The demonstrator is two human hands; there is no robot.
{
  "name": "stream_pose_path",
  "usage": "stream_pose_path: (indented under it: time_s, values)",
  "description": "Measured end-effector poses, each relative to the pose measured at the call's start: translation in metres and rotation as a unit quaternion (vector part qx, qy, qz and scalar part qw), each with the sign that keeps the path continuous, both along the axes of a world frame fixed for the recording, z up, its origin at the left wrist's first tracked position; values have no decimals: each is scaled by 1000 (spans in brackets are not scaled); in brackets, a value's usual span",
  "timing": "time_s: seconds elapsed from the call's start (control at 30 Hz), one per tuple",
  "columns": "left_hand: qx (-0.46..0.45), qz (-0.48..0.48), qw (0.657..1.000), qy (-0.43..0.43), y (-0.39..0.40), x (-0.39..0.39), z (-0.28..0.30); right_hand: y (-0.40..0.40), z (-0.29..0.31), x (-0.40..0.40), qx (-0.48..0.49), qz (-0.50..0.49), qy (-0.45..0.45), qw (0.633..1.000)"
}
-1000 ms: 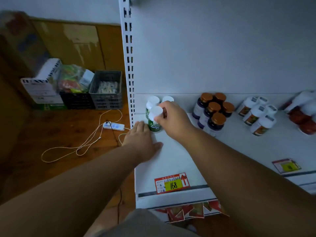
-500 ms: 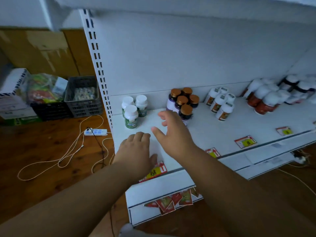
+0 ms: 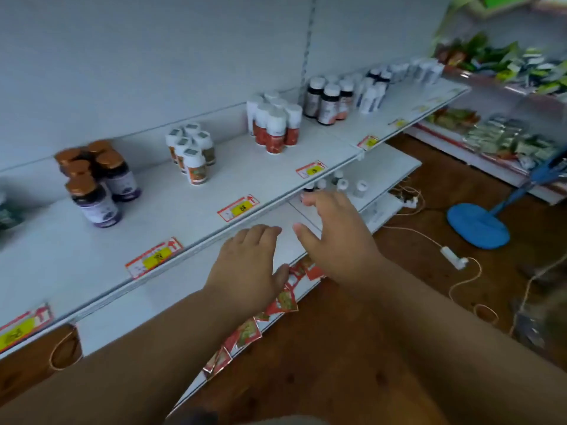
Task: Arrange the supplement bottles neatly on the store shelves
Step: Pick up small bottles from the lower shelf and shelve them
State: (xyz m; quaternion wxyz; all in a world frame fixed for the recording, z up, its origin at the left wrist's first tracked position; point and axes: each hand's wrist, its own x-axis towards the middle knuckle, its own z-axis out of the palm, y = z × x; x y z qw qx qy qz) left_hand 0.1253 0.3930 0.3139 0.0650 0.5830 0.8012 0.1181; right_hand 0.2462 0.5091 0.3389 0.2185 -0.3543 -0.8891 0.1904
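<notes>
Little legible. Red-bordered white price tag with yellow centre on the front edge of the white metal shelf: dark digits, possibly "68", too blurred to confirm. Similar red-and-yellow tags along the same edge: print unreadable. Labels on the amber-capped dark bottles and white-capped bottles: smeared, undecipherable.

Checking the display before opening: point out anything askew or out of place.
The bottle groups stand upright. The red promo tags along the lower shelf edge hang crooked and overlapping. A white power strip and its cord lie loose on the floor.
</notes>
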Motion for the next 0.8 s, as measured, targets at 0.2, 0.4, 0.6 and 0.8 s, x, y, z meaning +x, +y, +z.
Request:
stream_pose_path:
  time_s: [0.2,0.4,0.6,0.8]
  values:
    - [-39,-26,999,-28,89,42,-16,85,-15,51,-55,-36,-2,998]
    - [-88,-56,993,-55,199,36,-48,183,-30,61,-119,-97,-25,988]
    - [-98,-77,990,-61,296,41,-63,271,-49,74,-126,-89,-67,986]
    - [-93,10,993,-74,383,52,-100,365,-105,70,-148,-7,-89,985]
